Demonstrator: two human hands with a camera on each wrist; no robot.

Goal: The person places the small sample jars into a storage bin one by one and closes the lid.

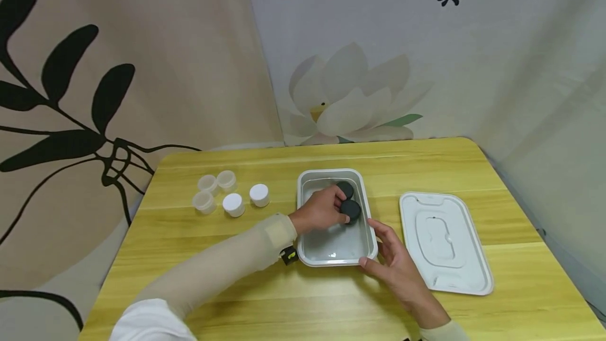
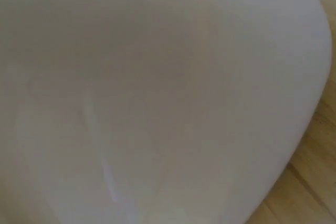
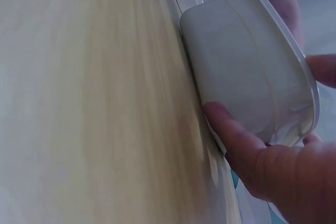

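Observation:
A white rectangular container [image 1: 310,251] sits on the table with two black round pieces in it, perhaps lids or small jars. My left hand [image 1: 322,209] reaches in over its left rim and pinches the nearer black piece [image 1: 350,211] between thumb and fingers. The other black piece [image 1: 345,189] lies just behind, close to the fingertips. With thumb and fingers at the near right corner, my right hand [image 1: 397,264] grips the container. The right wrist view shows that hand's thumb [image 3: 231,129] against the outer wall. The container's pale wall [image 2: 157,87] fills the left wrist view.
A white lid [image 1: 447,243] lies flat to the right of the container. On the left stand two white-capped small jars [image 1: 259,194] [image 1: 233,205] and several translucent small cups [image 1: 204,202]. A curtain with printed plants hangs behind the wooden table [image 1: 293,309].

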